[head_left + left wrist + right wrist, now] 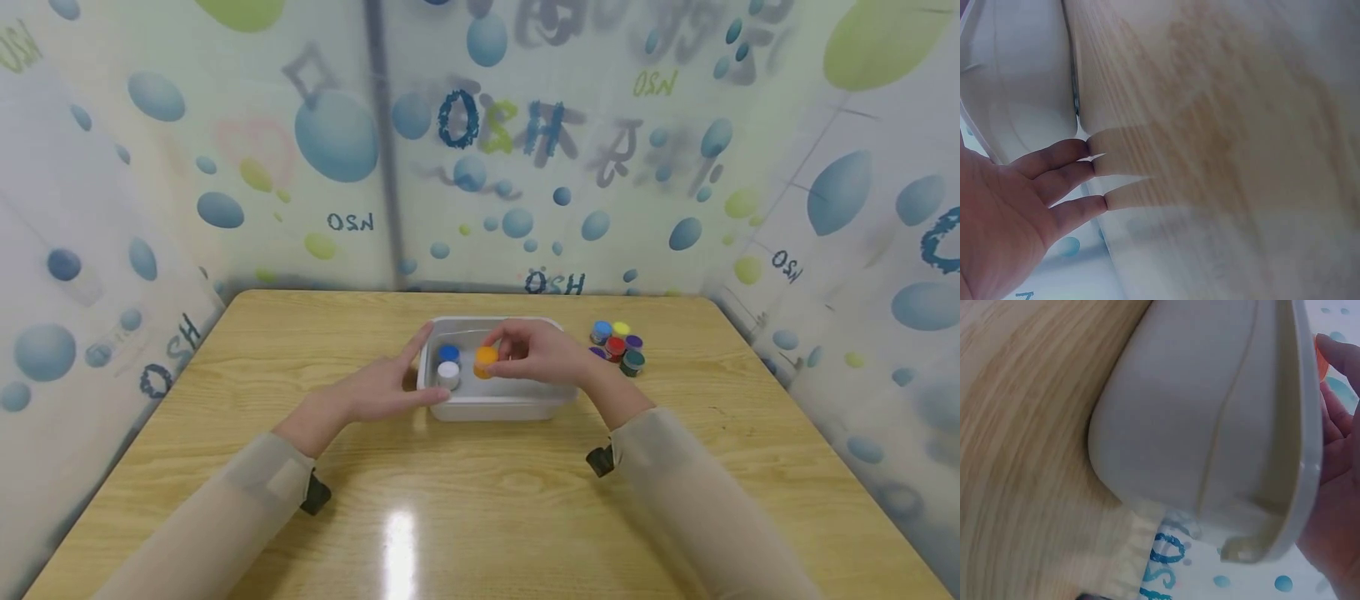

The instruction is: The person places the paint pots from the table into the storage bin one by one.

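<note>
A white plastic tub (pixel 495 410) stands on the table, with a blue-lidded jar (pixel 449 355) and a white-lidded jar (pixel 447 375) side by side at its left end. My right hand (pixel 543 350) reaches over the tub and pinches an orange-lidded jar (pixel 485 362) between thumb and fingers, just right of those two. In the right wrist view the tub's wall hides most of the orange jar (pixel 1322 359). My left hand (pixel 382 385) rests at the tub's left end, thumb along the near rim and fingers spread. Its fingertips touch the table in the left wrist view.
Several small paint jars (pixel 615 347) with red, green, blue, yellow and purple lids stand grouped on the wooden table (pixel 480 492), right of the tub. A patterned curtain (pixel 480 167) hangs behind the table and along both sides.
</note>
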A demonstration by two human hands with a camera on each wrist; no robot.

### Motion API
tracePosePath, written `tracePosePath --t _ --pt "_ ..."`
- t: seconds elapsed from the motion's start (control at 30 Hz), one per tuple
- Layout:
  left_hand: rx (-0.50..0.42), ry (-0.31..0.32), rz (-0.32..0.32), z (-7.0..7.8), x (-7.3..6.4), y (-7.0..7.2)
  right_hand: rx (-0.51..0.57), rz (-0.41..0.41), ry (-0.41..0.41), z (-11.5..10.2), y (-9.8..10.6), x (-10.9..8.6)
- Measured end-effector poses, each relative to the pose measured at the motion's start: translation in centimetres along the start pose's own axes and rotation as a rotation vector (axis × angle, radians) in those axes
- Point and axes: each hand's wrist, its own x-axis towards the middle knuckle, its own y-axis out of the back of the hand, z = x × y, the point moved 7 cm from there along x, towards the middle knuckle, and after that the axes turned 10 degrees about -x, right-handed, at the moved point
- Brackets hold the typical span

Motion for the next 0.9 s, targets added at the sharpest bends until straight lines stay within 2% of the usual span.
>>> tracePosePath --t 0.43,0.6,0.77,0.9 --pt "0.004 0.000 0.003 0.0 0.1 0.1 -0.003 -0.075 0.014 0.2 -2.9 2.6" --pt "-0.004 -0.008 0.002 -0.1 0.2 0.0 0.034 -0.098 0.022 0.3 -3.8 3.5" --pt "-0.008 -0.016 0.004 0.2 0.0 -0.1 0.080 -0.118 0.013 0.6 -4.5 3.8" --pt "-0.009 -0.022 0.009 0.4 -0.1 0.1 0.075 -0.139 0.013 0.5 -4.8 3.8"
